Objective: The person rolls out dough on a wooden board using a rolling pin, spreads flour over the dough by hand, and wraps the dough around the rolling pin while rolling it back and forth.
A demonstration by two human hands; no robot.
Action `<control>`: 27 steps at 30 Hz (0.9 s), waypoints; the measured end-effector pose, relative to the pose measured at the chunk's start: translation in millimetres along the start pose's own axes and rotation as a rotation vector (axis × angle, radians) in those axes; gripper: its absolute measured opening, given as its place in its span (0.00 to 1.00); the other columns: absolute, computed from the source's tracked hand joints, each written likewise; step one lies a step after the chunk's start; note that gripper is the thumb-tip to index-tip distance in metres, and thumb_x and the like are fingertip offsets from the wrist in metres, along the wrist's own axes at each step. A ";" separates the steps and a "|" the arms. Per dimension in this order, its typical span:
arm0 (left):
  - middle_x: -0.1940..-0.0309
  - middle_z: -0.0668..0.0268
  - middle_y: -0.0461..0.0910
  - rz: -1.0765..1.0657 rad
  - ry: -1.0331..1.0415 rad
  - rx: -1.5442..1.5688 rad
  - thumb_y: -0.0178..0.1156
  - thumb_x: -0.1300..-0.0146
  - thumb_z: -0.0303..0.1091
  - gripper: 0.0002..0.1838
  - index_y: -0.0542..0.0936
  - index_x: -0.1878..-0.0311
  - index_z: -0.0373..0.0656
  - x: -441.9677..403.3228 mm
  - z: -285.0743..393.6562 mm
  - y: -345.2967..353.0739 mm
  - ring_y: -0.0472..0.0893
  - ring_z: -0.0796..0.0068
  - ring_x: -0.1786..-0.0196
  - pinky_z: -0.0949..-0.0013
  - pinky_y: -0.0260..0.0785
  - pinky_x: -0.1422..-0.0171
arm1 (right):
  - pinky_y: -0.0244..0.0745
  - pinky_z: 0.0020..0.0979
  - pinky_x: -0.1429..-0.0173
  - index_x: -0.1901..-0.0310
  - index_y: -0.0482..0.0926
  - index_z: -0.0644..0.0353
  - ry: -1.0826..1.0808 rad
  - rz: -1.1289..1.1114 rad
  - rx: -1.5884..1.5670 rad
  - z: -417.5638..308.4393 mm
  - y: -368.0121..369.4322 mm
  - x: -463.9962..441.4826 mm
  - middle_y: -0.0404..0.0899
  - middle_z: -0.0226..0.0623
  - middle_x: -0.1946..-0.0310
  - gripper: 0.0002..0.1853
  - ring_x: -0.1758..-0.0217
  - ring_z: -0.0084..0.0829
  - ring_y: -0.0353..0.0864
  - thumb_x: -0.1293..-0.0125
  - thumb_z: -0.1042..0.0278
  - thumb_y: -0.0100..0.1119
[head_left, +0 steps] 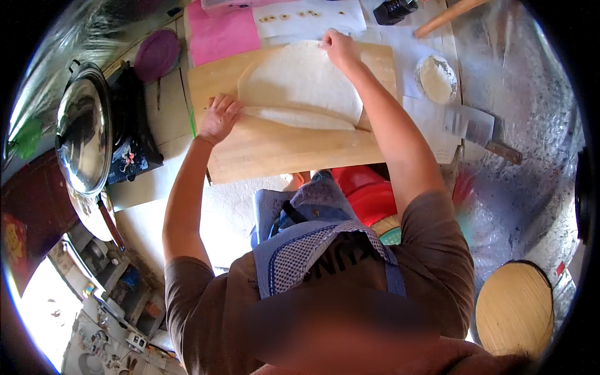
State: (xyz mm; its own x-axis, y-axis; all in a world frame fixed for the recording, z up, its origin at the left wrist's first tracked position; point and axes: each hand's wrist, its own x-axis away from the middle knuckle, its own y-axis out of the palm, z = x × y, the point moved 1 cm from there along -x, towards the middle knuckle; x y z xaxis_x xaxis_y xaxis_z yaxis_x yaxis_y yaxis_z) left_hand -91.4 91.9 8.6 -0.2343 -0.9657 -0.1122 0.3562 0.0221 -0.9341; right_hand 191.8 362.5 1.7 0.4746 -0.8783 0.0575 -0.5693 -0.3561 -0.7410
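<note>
A wide, thin sheet of pale dough (294, 78) lies on a wooden board (281, 153). Its near edge forms a long folded or rolled strip (300, 117). At the left end of that strip, my left hand (222, 117) rests on the board with its fingers spread, the fingertips touching or close to the dough. My right hand (338, 49) is at the sheet's far right edge, its fingers pinched together on the dough's rim.
A bowl of white powder (437, 80) and a wide-bladed cleaver (472, 125) are right of the board. A lidded pot (84, 131) stands at left, near a purple round object (156, 55). A wooden rod (450, 17) lies at the back right. A red stool (365, 194) is below the board.
</note>
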 end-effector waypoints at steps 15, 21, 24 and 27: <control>0.19 0.71 0.52 0.015 -0.200 -0.136 0.46 0.29 0.62 0.36 0.59 0.21 0.60 -26.7 105.6 37.6 0.50 0.61 0.18 0.37 0.39 0.19 | 0.46 0.66 0.23 0.28 0.66 0.55 -0.245 0.054 0.449 -60.0 59.1 227.5 0.56 0.41 0.23 0.38 0.18 0.48 0.49 0.34 0.40 0.56; 0.22 0.74 0.59 -0.119 -0.158 -0.096 0.61 0.36 0.51 0.36 0.66 0.25 0.56 84.1 133.5 29.5 0.55 0.61 0.20 0.37 0.40 0.19 | 0.55 0.57 0.26 0.29 0.68 0.55 -0.387 -0.090 0.347 -92.9 68.5 315.5 0.62 0.38 0.25 0.35 0.21 0.43 0.56 0.34 0.48 0.59; 0.34 0.70 0.73 0.027 -0.143 -0.160 0.58 0.37 0.36 0.26 0.75 0.34 0.56 96.8 137.9 30.8 0.67 0.61 0.29 0.40 0.47 0.20 | 0.62 0.48 0.32 0.31 0.70 0.52 -0.426 -0.069 0.226 -102.0 58.5 319.9 0.69 0.36 0.31 0.32 0.27 0.38 0.65 0.38 0.60 0.63; 0.48 0.69 0.78 0.053 -0.218 -0.086 0.57 0.39 0.32 0.22 0.79 0.40 0.53 98.4 136.1 29.2 0.74 0.63 0.41 0.45 0.54 0.23 | 0.71 0.44 0.44 0.37 0.76 0.52 -0.376 -0.074 0.285 -86.3 77.7 307.7 0.76 0.34 0.51 0.29 0.49 0.39 0.77 0.41 0.56 0.66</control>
State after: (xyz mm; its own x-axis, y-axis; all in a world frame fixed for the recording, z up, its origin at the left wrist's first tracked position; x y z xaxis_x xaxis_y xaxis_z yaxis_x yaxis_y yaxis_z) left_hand 19.1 -37.7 16.4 -0.0129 -0.9954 -0.0950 0.2824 0.0876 -0.9553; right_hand 235.6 37.0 19.6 0.7468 -0.6589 -0.0897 -0.3428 -0.2658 -0.9010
